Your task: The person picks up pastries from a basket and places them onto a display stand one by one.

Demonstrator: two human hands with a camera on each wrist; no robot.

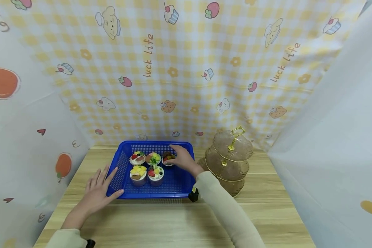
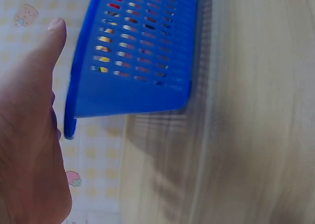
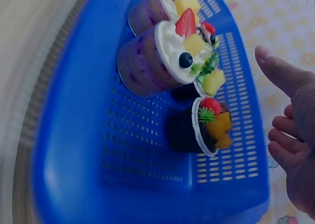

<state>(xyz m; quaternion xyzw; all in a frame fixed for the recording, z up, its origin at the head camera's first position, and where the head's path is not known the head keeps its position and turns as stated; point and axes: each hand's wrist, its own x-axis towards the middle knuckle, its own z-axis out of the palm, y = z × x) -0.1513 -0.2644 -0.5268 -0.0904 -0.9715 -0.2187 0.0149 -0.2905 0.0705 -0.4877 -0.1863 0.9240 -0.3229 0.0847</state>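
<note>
A blue plastic basket [image 1: 175,186] holds several dessert cups topped with cream and fruit. My left hand [image 1: 96,193] lies spread at its left side, thumb and fingertips by the rim; its thumb shows beside the rim in the left wrist view. Over the basket's right part, my right hand [image 1: 183,160] reaches toward a dark cup [image 3: 187,130] topped with a strawberry and orange fruit. In the right wrist view its thumb and fingers stand apart, with a gap to that cup. Beside the dark cup is a layered purple cup [image 3: 147,61] with cream, strawberry and a blueberry.
A three-tier amber cake stand [image 1: 227,162] with a gold handle stands right of the basket, close to my right forearm. Under both lies a wooden table [image 1: 142,224]. A yellow checked cloth [image 1: 186,86] hangs behind, with pale curtains on both sides.
</note>
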